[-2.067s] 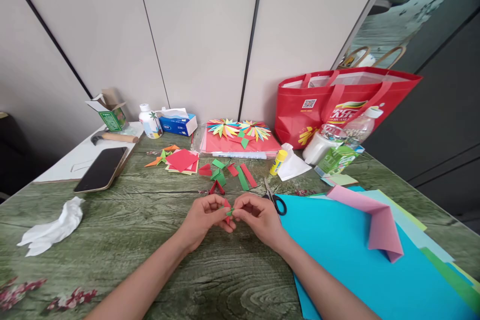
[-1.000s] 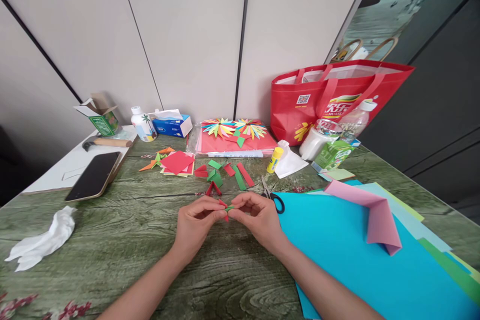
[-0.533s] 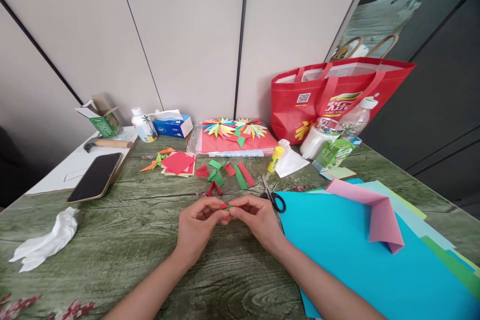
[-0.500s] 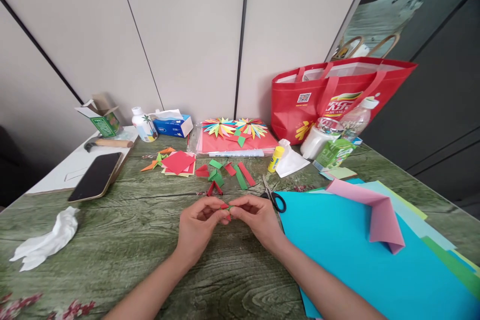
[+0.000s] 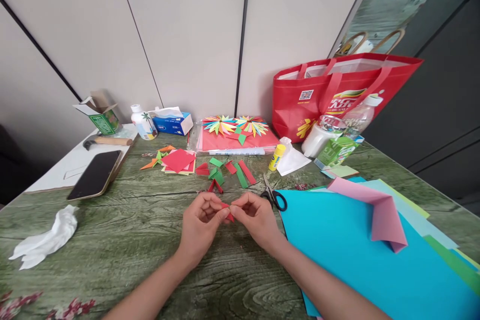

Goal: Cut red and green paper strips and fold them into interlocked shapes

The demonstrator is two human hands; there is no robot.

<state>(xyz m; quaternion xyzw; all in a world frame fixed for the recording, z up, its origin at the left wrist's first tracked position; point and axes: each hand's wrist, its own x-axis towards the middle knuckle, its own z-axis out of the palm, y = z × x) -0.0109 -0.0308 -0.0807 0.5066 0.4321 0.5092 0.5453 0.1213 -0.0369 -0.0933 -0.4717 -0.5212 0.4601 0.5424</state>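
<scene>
A small folded red paper piece [image 5: 230,216] is pinched between my left hand [image 5: 202,220] and my right hand [image 5: 255,217], above the middle of the table. The fingertips of both hands are closed on it and nearly meet, covering much of it. Just beyond lie a red folded piece [image 5: 215,186], green folded pieces [image 5: 216,175], a green strip [image 5: 241,175] and a red strip [image 5: 247,173]. Close to my right hand, black-handled scissors [image 5: 275,199] rest by the blue paper sheets [image 5: 337,240].
A yellow glue stick [image 5: 276,157] stands near a white tissue [image 5: 294,159]. Behind are a red bag [image 5: 292,105], a tissue box [image 5: 174,124] and paper stars [image 5: 219,125]. On the left lie a phone [image 5: 93,175], a hammer [image 5: 112,141] and a crumpled tissue [image 5: 48,240].
The held paper has turned between my fingertips. Green showed at the pinch before; now more of its red side shows. The hands stay in nearly the same place.
</scene>
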